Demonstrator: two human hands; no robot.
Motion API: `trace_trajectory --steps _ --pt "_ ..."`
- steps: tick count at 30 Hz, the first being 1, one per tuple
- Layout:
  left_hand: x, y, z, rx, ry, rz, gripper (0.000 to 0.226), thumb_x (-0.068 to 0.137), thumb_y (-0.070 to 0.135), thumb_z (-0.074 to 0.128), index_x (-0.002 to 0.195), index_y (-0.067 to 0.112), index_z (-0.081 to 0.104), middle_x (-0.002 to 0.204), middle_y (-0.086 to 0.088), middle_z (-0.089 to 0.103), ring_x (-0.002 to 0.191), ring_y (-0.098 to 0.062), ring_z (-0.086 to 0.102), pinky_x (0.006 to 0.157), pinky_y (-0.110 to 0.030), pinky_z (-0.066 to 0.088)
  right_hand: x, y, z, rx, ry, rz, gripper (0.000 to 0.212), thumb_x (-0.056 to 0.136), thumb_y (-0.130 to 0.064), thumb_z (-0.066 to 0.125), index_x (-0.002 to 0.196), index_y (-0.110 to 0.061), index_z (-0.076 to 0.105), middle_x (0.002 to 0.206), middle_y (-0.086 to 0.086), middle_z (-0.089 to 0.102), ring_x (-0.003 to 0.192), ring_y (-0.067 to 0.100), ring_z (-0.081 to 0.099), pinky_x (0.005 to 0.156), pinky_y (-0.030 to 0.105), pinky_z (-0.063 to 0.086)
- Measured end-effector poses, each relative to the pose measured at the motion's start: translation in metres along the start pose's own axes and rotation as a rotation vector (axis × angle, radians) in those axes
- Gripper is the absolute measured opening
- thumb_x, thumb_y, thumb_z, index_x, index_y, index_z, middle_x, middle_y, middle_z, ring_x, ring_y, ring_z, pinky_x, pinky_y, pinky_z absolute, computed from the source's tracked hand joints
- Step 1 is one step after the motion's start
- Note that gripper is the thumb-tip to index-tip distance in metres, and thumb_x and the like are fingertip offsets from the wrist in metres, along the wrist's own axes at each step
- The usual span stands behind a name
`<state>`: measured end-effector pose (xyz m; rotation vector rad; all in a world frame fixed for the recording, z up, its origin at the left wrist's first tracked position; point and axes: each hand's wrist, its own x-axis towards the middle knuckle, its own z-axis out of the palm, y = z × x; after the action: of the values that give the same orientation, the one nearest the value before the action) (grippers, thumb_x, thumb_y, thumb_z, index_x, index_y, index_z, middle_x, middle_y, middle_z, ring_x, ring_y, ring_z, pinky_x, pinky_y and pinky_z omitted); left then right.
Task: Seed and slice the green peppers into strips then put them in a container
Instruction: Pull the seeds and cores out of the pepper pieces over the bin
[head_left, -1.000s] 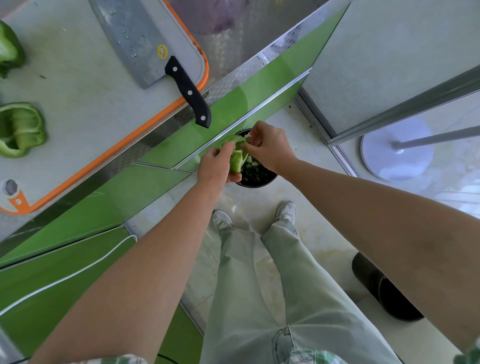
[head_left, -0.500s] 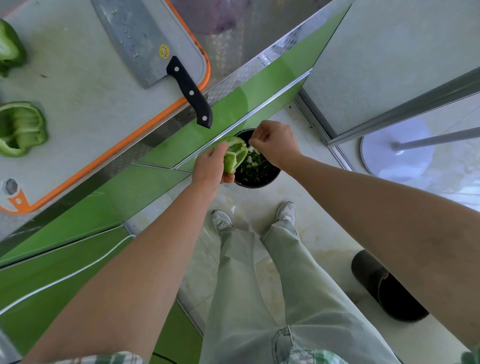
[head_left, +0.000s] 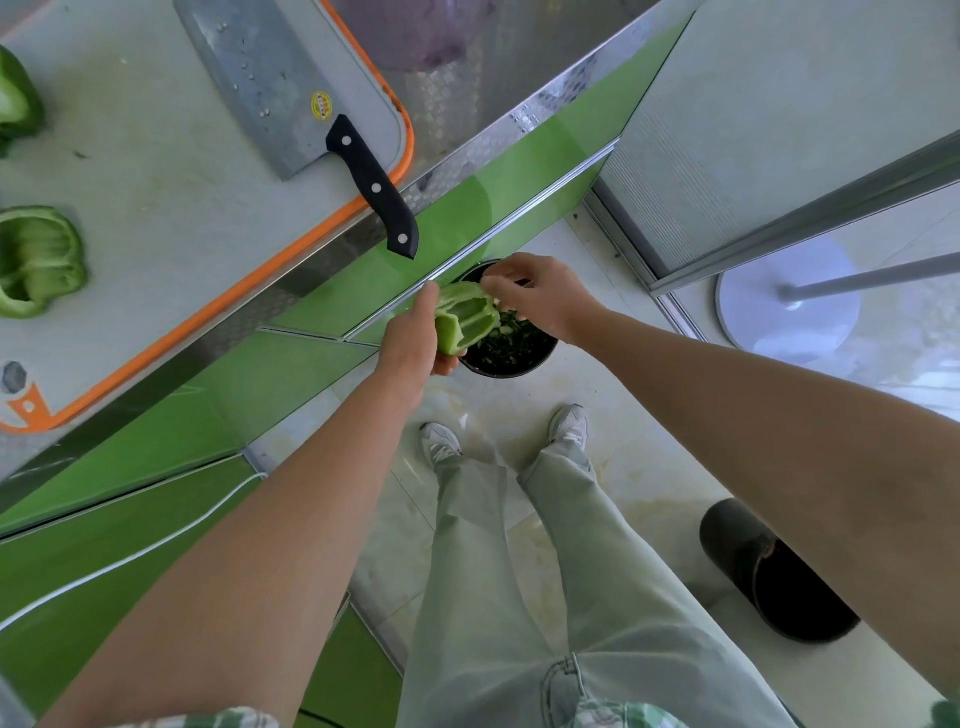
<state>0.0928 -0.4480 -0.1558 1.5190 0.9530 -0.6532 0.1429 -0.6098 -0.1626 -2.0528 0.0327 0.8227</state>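
Note:
My left hand (head_left: 410, 345) grips a green pepper half (head_left: 465, 319), hollow side up, over a black bin (head_left: 511, 358) on the floor. The curled fingertips of my right hand (head_left: 543, 299) pinch at the far edge of that half. Green scraps and pale seeds lie inside the bin. On the white cutting board (head_left: 156, 197) at the upper left lies another pepper half (head_left: 36, 260), cut side up. A further pepper piece (head_left: 15, 106) sits at the left edge. A cleaver (head_left: 280, 83) with a black handle rests on the board, and its handle overhangs the counter edge.
The steel counter rim and green cabinet fronts (head_left: 156, 415) run diagonally below the board. My legs and shoes (head_left: 441, 441) stand on the tiled floor beside the bin. A dark slipper (head_left: 769, 566) lies at the lower right. A round white stand base (head_left: 784, 306) sits at the right.
My right hand lifted off the pepper half, swung out over the bin, then came back to the half's far edge. My left hand tipped the hollow more toward me.

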Motion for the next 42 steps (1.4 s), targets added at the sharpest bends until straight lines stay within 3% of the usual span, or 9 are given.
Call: trace_trajectory --steps 3,7,10,14,21,28,33,38,42 --pt "-0.002 -0.001 0.001 -0.005 -0.085 -0.025 0.07 0.098 0.063 0.026 0.107 0.006 0.065 0.078 -0.018 0.067 0.049 -0.017 0.052 0.045 -0.024 0.04 0.0 -0.007 0.006 -0.044 -0.13 -0.028 0.034 0.09 -0.028 0.064 0.121 -0.015 0.06 0.106 0.0 0.063 0.07 0.009 0.064 0.062 0.014 0.053" --pt "-0.005 -0.004 0.0 -0.039 -0.148 0.146 0.052 0.096 0.054 0.04 0.107 0.007 0.06 0.084 -0.011 0.065 0.063 -0.015 0.056 0.057 -0.027 0.046 0.002 -0.007 0.011 -0.046 0.038 0.067 0.017 0.089 -0.015 0.057 0.104 -0.01 0.063 0.075 -0.001 0.065 0.045 0.002 0.063 0.045 0.009 0.042" --pt "-0.002 -0.01 0.0 -0.007 -0.13 0.258 0.037 0.098 0.03 0.052 0.122 0.002 0.052 0.108 -0.014 0.066 0.082 -0.016 0.063 0.066 -0.026 0.052 -0.001 -0.01 0.011 -0.022 -0.026 0.156 0.018 0.091 -0.016 0.051 0.091 -0.003 0.063 0.067 0.007 0.07 0.05 0.007 0.067 0.056 0.022 0.047" --pt "-0.004 -0.01 -0.005 -0.023 -0.069 0.276 0.031 0.105 0.024 0.043 0.118 -0.001 0.053 0.098 -0.011 0.063 0.072 -0.017 0.061 0.066 -0.027 0.053 0.0 -0.009 0.007 0.24 -0.099 0.281 0.025 0.095 -0.006 0.042 0.088 0.006 0.062 0.067 0.013 0.07 0.054 0.02 0.068 0.063 0.035 0.058" --pt "-0.005 -0.004 -0.01 -0.081 -0.141 0.186 0.02 0.102 0.018 0.037 0.109 0.003 0.048 0.085 -0.014 0.057 0.061 -0.02 0.055 0.056 -0.029 0.048 0.008 -0.005 -0.001 0.049 0.001 0.162 0.024 0.085 -0.028 0.07 0.105 -0.015 0.071 0.098 0.003 0.071 0.087 0.017 0.064 0.062 0.019 0.047" --pt "-0.01 0.004 -0.006 -0.014 -0.186 0.169 0.052 0.089 0.03 0.04 0.121 -0.01 0.047 0.088 -0.022 0.056 0.06 -0.021 0.055 0.05 -0.028 0.045 0.009 -0.008 0.003 0.176 -0.083 0.111 0.017 0.089 -0.017 0.066 0.1 -0.004 0.068 0.077 0.001 0.068 0.066 0.01 0.062 0.059 0.016 0.051" --pt "-0.011 0.005 -0.005 0.009 -0.192 0.193 0.015 0.098 0.021 0.038 0.099 0.008 0.046 0.091 -0.021 0.056 0.061 -0.022 0.055 0.053 -0.031 0.043 0.005 -0.007 0.002 0.135 -0.126 0.027 0.024 0.085 -0.03 0.071 0.102 -0.014 0.067 0.089 -0.001 0.07 0.078 0.009 0.065 0.071 0.021 0.054" --pt "-0.013 0.006 -0.004 0.045 -0.187 0.202 0.013 0.099 0.02 0.038 0.097 0.01 0.046 0.085 -0.016 0.058 0.062 -0.022 0.055 0.053 -0.032 0.043 0.007 -0.013 0.002 0.101 -0.067 0.04 0.015 0.091 -0.007 0.055 0.098 -0.012 0.067 0.082 0.0 0.067 0.069 0.006 0.061 0.065 0.019 0.053" --pt "-0.015 0.007 -0.002 0.082 -0.181 0.209 0.014 0.098 0.021 0.038 0.1 0.01 0.046 0.087 -0.017 0.059 0.064 -0.023 0.055 0.056 -0.033 0.042 0.002 -0.012 0.002 0.022 -0.121 -0.008 0.018 0.089 -0.021 0.062 0.106 -0.015 0.065 0.097 0.003 0.069 0.079 0.011 0.063 0.075 0.026 0.056"
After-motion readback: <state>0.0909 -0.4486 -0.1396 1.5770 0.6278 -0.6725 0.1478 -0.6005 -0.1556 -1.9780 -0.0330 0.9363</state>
